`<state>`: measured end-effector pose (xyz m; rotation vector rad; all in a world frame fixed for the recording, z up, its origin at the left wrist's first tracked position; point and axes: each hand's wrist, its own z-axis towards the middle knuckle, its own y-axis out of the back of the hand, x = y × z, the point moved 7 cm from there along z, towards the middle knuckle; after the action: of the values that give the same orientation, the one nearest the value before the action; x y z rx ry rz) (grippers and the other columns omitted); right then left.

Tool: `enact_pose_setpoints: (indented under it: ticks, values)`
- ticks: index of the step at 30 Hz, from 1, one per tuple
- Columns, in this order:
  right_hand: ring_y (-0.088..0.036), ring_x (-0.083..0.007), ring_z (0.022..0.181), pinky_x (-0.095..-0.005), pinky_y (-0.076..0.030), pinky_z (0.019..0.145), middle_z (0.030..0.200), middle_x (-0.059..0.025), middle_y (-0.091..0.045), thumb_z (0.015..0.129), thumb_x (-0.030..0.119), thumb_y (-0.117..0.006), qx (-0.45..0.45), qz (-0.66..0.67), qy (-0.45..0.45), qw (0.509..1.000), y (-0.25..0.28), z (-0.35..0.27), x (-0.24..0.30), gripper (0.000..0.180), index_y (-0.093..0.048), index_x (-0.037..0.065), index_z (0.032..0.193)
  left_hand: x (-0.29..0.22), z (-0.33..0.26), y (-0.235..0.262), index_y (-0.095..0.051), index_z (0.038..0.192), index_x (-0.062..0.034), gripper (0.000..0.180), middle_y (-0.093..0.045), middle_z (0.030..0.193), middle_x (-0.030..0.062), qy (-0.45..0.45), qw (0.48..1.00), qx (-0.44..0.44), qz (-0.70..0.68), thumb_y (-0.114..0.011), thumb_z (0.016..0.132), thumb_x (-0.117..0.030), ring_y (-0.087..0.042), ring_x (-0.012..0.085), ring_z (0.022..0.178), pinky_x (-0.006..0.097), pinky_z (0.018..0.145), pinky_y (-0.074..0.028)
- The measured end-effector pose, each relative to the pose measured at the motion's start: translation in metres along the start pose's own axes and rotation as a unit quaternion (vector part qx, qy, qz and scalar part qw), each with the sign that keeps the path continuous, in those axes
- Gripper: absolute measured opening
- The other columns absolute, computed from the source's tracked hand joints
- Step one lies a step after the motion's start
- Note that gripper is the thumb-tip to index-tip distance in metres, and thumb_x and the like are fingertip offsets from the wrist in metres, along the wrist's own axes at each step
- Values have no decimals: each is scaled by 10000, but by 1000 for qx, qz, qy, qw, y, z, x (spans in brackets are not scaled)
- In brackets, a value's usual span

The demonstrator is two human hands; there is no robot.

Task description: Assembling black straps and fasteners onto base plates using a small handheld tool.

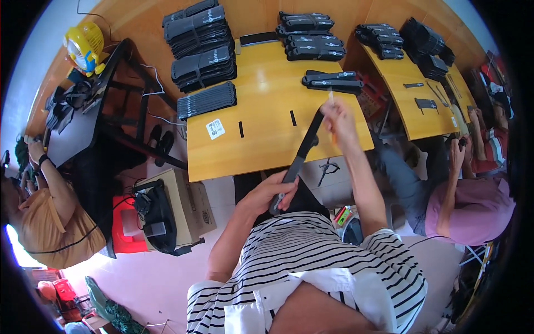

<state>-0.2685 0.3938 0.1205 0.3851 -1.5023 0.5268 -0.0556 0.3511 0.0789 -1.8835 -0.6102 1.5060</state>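
Long black strip (303,149) — spans left hand (272,195) to right hand (337,118).

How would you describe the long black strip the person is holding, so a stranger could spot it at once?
Start at the yellow table stacked with bundled black strips. At its near edge, the long black strip slants between the left hand and right hand. It alone is held; the others lie bundled.

The long black matt strip (303,150) looks like plastic or rubber (hard to tell), the yellow wooden tabletop (267,94) at centre is smooth and glossy, and the striped shirt (311,256) is cloth.
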Motion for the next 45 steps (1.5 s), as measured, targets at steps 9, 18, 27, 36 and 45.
enact_pose_setpoints:
  ticks: [9, 18, 27, 36, 45]
  values:
    - [-382, -41, 429, -170, -283, 377, 620, 5, -499, 821, 135, -614, -183, 18, 165, 969, 110, 63, 104, 92, -535, 90, 810, 1, -81, 11, -459, 919, -38, 290, -457, 594, 26, 15, 998, -7, 63, -569, 843, -296, -441, 92, 473, 227, 461, -366]
    - [-370, 5, 452, -138, -248, 389, 640, 35, -493, 833, 71, -584, -5, -75, 164, 984, 45, -4, 128, 46, -538, 63, 836, -58, -116, 123, -500, 1010, -34, 288, -470, 715, 16, -127, 859, -470, 157, -392, 926, -287, -459, 89, 521, 218, 491, -383]
    - [-353, 6, 409, -136, -242, 372, 599, 18, -520, 825, 72, -605, 51, -74, 130, 987, 34, -27, 108, 58, -553, 60, 848, -71, -117, 181, -554, 987, 41, 228, -530, 892, 170, -126, 628, -569, 516, -473, 869, -136, -527, 303, 863, 381, 758, -403]
    - [-405, 1, 450, -134, -271, 382, 638, 11, -530, 793, 38, -610, 94, -63, 89, 990, 26, -30, 89, 73, -550, 35, 835, -96, -105, 138, -511, 1030, -27, 230, -534, 891, 183, -72, 383, -638, 664, -540, 815, -102, -513, 335, 879, 430, 759, -396]
    - [-608, -139, 706, -254, -465, 637, 741, -52, -623, 697, -31, -621, 348, -183, 157, 906, -53, -73, 88, 108, -602, -4, 800, -26, -6, 8, -530, 1102, -20, 428, -586, 1038, 106, -49, 988, -53, 139, -514, 877, -383, -568, 135, 729, 235, 614, -447]
